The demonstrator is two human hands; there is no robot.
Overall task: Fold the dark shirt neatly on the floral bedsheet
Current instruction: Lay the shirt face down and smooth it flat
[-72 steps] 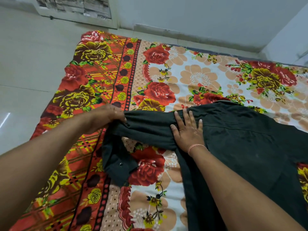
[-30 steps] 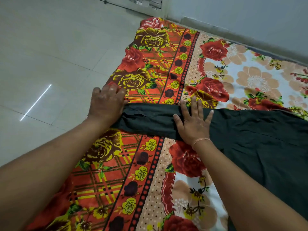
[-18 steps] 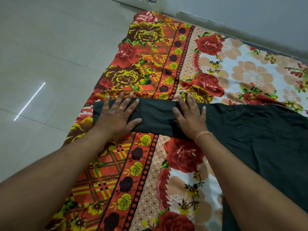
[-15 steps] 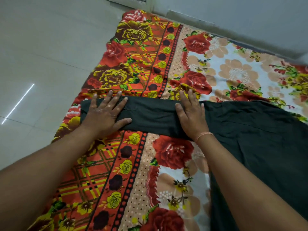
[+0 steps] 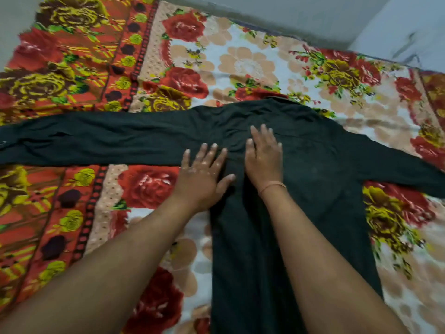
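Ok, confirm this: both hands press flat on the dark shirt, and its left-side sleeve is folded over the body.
Wrong on the sleeve: the head view shows it stretched straight out over the floral bedsheet, not folded. Left hand and right hand do press flat on the dark shirt.

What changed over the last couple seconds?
Both hands slid right along the sleeve: left hand from the cuff end to the armpit, right hand onto the body of the shirt. The sleeve, first gripped and bunched, now lies straight, released. Unchanged: right palm flat, shirt on bedsheet.
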